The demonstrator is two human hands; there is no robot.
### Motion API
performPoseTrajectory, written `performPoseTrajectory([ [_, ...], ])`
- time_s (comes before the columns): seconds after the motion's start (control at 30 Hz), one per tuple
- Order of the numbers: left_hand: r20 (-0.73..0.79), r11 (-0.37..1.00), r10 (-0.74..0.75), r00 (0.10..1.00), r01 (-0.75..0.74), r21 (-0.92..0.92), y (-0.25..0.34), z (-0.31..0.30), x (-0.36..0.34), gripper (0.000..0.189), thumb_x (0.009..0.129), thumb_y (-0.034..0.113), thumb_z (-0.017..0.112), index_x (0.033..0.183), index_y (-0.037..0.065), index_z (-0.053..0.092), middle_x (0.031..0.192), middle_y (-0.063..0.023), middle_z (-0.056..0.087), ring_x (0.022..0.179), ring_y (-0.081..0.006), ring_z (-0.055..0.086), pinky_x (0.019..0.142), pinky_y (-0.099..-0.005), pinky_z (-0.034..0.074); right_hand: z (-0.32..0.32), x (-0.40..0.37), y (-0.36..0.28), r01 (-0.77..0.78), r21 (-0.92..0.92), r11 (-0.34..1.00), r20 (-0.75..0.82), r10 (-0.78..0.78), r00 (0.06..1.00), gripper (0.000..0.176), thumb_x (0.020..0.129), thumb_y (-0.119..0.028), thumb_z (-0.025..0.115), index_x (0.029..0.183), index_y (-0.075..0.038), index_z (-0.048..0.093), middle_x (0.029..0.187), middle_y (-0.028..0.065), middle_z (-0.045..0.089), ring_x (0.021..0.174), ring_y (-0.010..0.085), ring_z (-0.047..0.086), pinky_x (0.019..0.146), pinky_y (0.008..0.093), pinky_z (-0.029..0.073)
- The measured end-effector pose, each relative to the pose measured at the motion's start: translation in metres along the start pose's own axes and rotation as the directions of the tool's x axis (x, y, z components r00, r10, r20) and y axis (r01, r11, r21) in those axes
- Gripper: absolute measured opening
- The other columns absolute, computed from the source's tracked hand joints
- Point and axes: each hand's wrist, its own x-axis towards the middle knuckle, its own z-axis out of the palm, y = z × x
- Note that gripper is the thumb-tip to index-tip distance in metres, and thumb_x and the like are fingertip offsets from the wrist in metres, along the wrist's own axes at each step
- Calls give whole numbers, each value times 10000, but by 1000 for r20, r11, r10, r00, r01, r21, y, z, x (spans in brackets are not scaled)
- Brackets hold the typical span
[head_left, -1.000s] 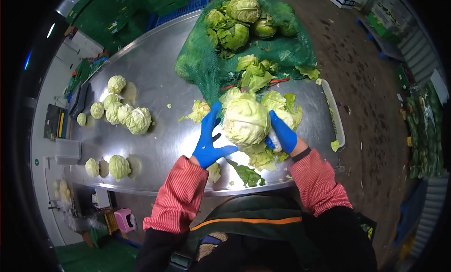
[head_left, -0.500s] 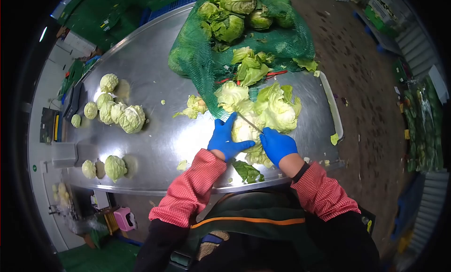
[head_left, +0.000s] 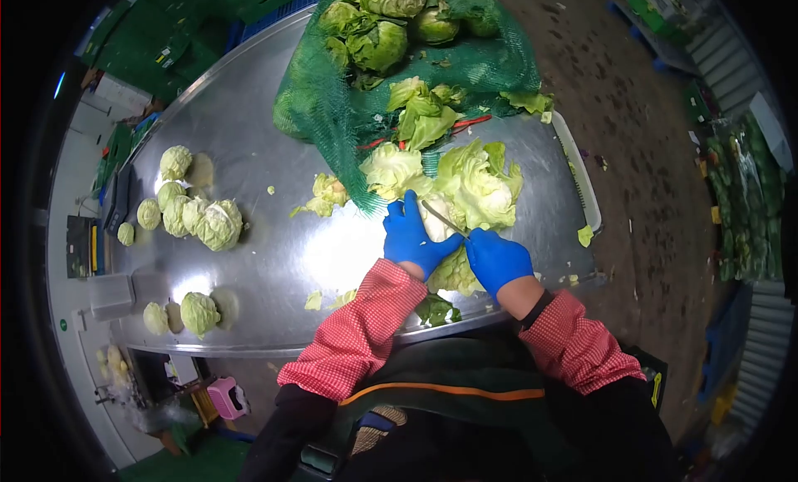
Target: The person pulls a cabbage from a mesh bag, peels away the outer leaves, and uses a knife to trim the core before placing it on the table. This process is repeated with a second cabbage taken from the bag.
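Note:
My left hand, in a blue glove, holds a pale cabbage against the table, its thumb and fingers spread around the near left side. In the blue-gloved right hand is a knife, my fingers wrapped round its handle. The knife blade points up and left across the cabbage, close to my left fingers. Cut-off outer leaves lie just beyond and to the right. A dark green leaf is partly under my left sleeve.
A green net sack of whole cabbages covers the far end of the metal table. Several trimmed cabbages stand at left, with two more nearer. A white-edged tray lies along the right edge.
My left hand has shifted lower and further round the cabbage, closer to the right hand. The knife still lies across the cabbage. The view has turned slightly, so the table appears shifted left.

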Motion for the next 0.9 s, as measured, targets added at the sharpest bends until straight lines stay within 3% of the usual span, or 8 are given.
performPoseTrajectory([
  [0.17, 87, 989, -114, 990, 104, 109, 29, -14, 1, 1132, 559, 549, 809, 1406, -23, 321, 1263, -268, 421, 1129, -424, 483, 926, -466, 464, 5, 26, 16, -105, -60, 993, 36, 107, 994, 203, 916, -197, 453, 1004, -68, 583, 963, 188, 666, 812, 379, 664, 723, 459, 530],
  [0.23, 74, 989, -47, 996, 36, 144, 31, -9, -10, 1138, 562, 565, 806, 1408, -21, 320, 1289, -279, 407, 1148, -437, 470, 926, -481, 464, 0, 44, 33, -151, -32, 988, 26, 152, 988, 223, 915, -197, 445, 1028, -71, 590, 1023, 195, 665, 857, 389, 661, 762, 473, 521],
  [0.27, 67, 986, -12, 998, 1, 165, 30, -9, -14, 1140, 564, 574, 804, 1409, -20, 319, 1302, -285, 400, 1157, -443, 463, 926, -489, 465, -8, 57, 41, -268, 59, 962, 148, 257, 955, 227, 919, -203, 451, 1034, -66, 591, 1026, 199, 662, 885, 392, 654, 776, 481, 513],
  [0.33, 48, 996, 2, 999, -6, 84, 21, -7, -15, 1159, 568, 557, 820, 1435, 5, 285, 1319, -288, 383, 1186, -449, 434, 956, -504, 437, -22, 55, 37, -30, -19, 999, 127, 33, 991, 296, 918, -308, 497, 1062, -59, 571, 1025, 201, 663, 897, 394, 649, 769, 476, 514],
  [0.53, -11, 984, 148, 989, -148, -102, -1, -5, -16, 1223, 520, 473, 886, 1464, 45, 238, 1341, -284, 357, 1228, -454, 396, 1011, -500, 397, -9, 58, 11, -171, 217, 961, -152, 207, 967, 472, 835, -468, 627, 1060, -56, 581, 1026, 193, 668, 957, 375, 637, 816, 450, 507],
  [0.67, -62, 933, 233, 970, -241, -266, -24, -8, -24, 1156, 550, 376, 893, 1445, 1, 265, 1328, -245, 361, 1235, -400, 406, 1045, -460, 374, 16, 88, 20, -139, 252, 958, 91, 120, 989, 382, 854, -419, 607, 1077, -110, 586, 1015, 178, 670, 945, 377, 632, 795, 452, 500],
  [0.8, -120, 869, 254, 960, -281, -407, -61, 0, -37, 1150, 546, 349, 890, 1443, -6, 264, 1324, -215, 366, 1245, -369, 399, 1076, -443, 335, 30, 86, 23, -163, 201, 966, 57, 155, 986, 346, 856, -380, 586, 1083, -119, 586, 1041, 178, 665, 945, 368, 633, 807, 437, 501],
  [0.9, -119, 863, 210, 970, -241, -444, -73, 5, -53, 1165, 538, 360, 870, 1447, -7, 240, 1348, -239, 329, 1273, -400, 365, 1089, -456, 332, 25, 86, 23, -167, 259, 951, 94, 147, 985, 401, 843, -426, 614, 1095, -114, 603, 1040, 174, 668, 957, 357, 635, 820, 424, 497],
])
